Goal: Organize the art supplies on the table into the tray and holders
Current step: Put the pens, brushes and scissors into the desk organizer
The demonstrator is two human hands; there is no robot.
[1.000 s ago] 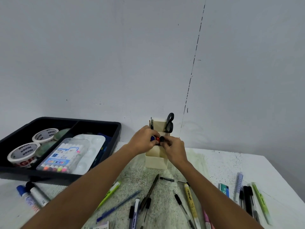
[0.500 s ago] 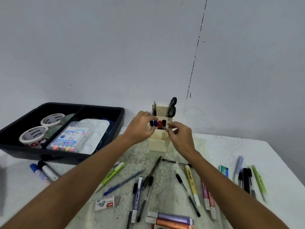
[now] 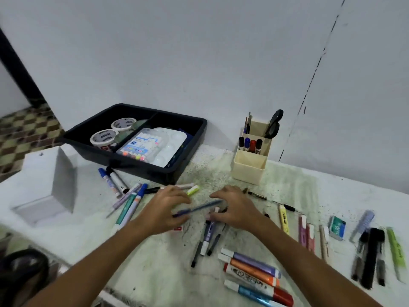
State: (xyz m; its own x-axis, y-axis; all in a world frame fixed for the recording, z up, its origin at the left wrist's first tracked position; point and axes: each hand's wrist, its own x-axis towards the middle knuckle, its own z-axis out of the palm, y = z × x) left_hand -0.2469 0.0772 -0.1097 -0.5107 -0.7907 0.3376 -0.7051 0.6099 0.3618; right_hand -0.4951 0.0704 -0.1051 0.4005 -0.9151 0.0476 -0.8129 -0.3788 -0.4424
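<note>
Both my hands are low over the loose pens in the middle of the table. My left hand (image 3: 166, 209) pinches the left end of a blue pen (image 3: 203, 206), which slants up to the right between the two hands. My right hand (image 3: 235, 210) hovers with spread, relaxed fingers over a purple marker (image 3: 209, 232) and thin black pens. The cream holder (image 3: 249, 171) stands behind with several markers (image 3: 250, 145) in its middle tier and black scissors (image 3: 274, 126) at the back. The black tray (image 3: 141, 167) at the left holds tape rolls (image 3: 103, 138), a marker pack (image 3: 141, 147) and a white palette (image 3: 176, 138).
Thick markers (image 3: 254, 270) lie at the near edge. Highlighters (image 3: 284, 220), a green eraser (image 3: 337, 227) and black pens (image 3: 371, 258) lie at the right. More markers (image 3: 130, 200) lie left of my hands. A white box (image 3: 47, 180) stands at the left edge.
Both hands have left the holder, where the markers now stand, and come down to the loose pens. My left hand has taken the blue pen. The view has tilted down and left.
</note>
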